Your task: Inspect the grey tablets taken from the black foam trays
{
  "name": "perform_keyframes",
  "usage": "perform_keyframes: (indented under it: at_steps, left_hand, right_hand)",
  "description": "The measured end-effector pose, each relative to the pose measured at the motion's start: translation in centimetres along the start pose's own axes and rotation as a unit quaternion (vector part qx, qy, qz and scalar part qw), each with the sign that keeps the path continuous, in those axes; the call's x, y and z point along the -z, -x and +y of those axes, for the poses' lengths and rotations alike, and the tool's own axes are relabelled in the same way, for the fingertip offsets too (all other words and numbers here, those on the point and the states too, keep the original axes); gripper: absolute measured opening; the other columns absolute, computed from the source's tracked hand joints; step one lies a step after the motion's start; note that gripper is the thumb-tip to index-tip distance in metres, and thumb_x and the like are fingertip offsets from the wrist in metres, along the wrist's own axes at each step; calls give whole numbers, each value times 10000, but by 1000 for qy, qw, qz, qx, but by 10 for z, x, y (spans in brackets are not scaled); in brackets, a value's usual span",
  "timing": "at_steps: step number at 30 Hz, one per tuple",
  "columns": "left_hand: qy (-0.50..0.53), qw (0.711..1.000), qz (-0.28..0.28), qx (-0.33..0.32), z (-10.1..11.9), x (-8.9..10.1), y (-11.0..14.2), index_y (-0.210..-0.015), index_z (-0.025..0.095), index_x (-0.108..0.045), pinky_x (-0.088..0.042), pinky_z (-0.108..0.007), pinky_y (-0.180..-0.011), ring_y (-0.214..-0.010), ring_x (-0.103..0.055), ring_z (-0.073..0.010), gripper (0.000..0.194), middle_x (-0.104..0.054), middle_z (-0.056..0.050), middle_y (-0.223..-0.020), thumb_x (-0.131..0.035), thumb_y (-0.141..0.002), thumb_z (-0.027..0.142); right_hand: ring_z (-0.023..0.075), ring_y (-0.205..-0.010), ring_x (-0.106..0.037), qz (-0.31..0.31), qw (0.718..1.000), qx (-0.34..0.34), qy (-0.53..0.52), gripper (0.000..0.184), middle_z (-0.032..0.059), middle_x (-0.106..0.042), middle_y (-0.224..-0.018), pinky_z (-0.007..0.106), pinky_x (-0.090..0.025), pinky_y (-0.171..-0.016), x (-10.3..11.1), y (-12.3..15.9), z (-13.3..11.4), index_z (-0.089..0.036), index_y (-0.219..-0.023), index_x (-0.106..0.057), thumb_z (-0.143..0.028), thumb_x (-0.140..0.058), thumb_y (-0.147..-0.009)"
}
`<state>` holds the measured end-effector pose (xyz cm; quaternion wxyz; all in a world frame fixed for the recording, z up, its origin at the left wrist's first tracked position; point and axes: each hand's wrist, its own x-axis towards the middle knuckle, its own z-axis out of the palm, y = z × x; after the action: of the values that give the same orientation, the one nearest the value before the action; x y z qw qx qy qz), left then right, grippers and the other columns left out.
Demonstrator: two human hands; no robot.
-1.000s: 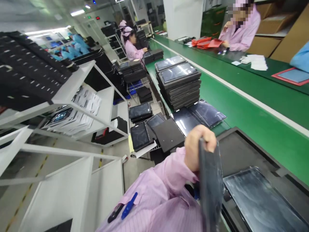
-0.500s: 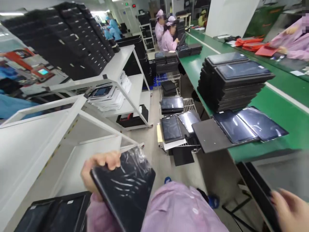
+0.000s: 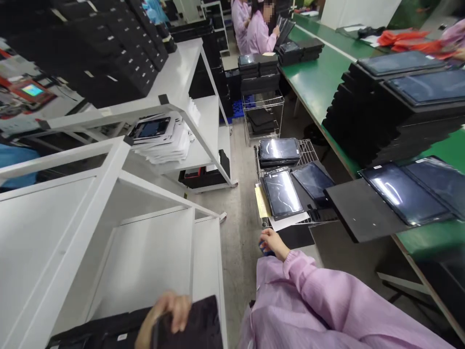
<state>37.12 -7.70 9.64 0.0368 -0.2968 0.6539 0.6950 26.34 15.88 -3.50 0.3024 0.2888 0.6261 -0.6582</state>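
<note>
At the bottom of the head view my left hand (image 3: 178, 310) is wrapped over the edge of a dark tablet (image 3: 198, 322). Both are somewhat blurred, low beside the white shelf cart. Below and left of that hand, black trays (image 3: 98, 332) with a small white label lie partly out of frame. My right hand (image 3: 273, 242) is in front of my body, its fingers loosely curled together with nothing visible in them. It is nearest to the front of a wire rack (image 3: 307, 150) that carries tablets, including a shiny one (image 3: 283, 193).
Along the right runs a green workbench (image 3: 316, 72) with a tall stack of black trays (image 3: 381, 116) and tablets lying at its edge. White shelf carts (image 3: 152, 242) line the left. A narrow floor aisle (image 3: 234, 194) lies between. A co-worker (image 3: 259, 31) sits at the far bench.
My right hand has left the dark object by the bench at right and come in front of my body. My left hand has lowered with the tablet. The view has tilted down.
</note>
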Motion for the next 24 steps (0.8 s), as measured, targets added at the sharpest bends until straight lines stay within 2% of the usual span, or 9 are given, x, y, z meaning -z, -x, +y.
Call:
perform_keyframes:
  at_steps: [2,3,5,9,12,15,18,21,24]
  left_hand:
    - [24,997,-59,43,-14,-26,-44,-485,258,-515,-280,-291,-406,-278,-298,-116,385,-268,57,-256,-588,-634,605]
    - [34,990,-110,81,-20,-41,-68,-602,273,-585,-258,-266,-395,-260,-283,-101,320,-263,80,-267,-619,-616,591]
    - [17,974,-168,152,-31,-76,-117,-722,253,-596,-228,-231,-363,-229,-282,-81,343,-317,105,-310,-680,-577,552]
    - [-57,944,-199,256,-51,-142,-211,-871,217,-558,-192,-196,-310,-218,-357,-77,329,-454,98,-418,-661,-688,470]
    - [-108,923,-205,307,-69,-182,-266,-1023,160,-510,-166,-186,-286,-212,-382,-83,406,-466,94,-428,-631,-749,434]
    - [-143,913,-205,323,-86,-211,-304,-1026,145,-495,-171,-175,-283,-213,-361,-63,371,-448,102,-420,-608,-784,403]
    - [-171,903,-223,326,-97,-229,-328,-860,156,-517,-179,-173,-280,-213,-329,-51,225,-427,102,-390,-609,-783,346]
    - [-195,892,-254,320,-102,-239,-342,-685,171,-491,-186,-174,-279,-217,-300,-44,172,-391,104,-352,-611,-754,275]
    - [-219,881,-283,310,-103,-242,-351,-606,180,-471,-202,-176,-291,-232,-299,-40,183,-380,103,-343,-606,-715,238]
  right_hand:
    - [68,-410,-497,-5,1000,-10,-8,115,-69,-532,-587,169,-346,-375,-12,-19,-3,-183,-755,-435,-101,-511,-726]
    - [71,-411,-500,-4,1000,-12,-10,115,-68,-536,-592,171,-346,-375,-16,-28,-4,-184,-766,-442,-104,-512,-724]
    - [79,-414,-510,7,1000,-12,-11,112,-66,-538,-593,175,-344,-374,-19,-47,-5,-191,-770,-448,-120,-507,-706]
    - [98,-444,-527,58,998,1,1,71,-64,-517,-580,186,-352,-395,-10,-88,-8,-206,-751,-456,-157,-473,-703]
    - [116,-451,-526,93,995,20,22,29,-52,-527,-570,221,-399,-436,-4,-117,-12,-215,-711,-472,-194,-454,-723]
    - [154,-524,-571,123,990,50,51,75,-29,-560,-570,278,-477,-564,-9,-141,-18,-223,-686,-504,-233,-459,-745]
    - [204,-740,-631,165,980,82,79,113,37,-642,-717,330,-490,-755,-20,-163,-23,-215,-726,-556,-245,-455,-767]
    - [236,-865,-637,213,967,93,102,177,101,-676,-872,363,-476,-832,-29,-184,-24,-189,-809,-605,-236,-437,-783]
    - [244,-862,-651,257,955,90,117,235,125,-691,-912,374,-491,-819,-35,-200,-20,-167,-891,-633,-234,-426,-803]
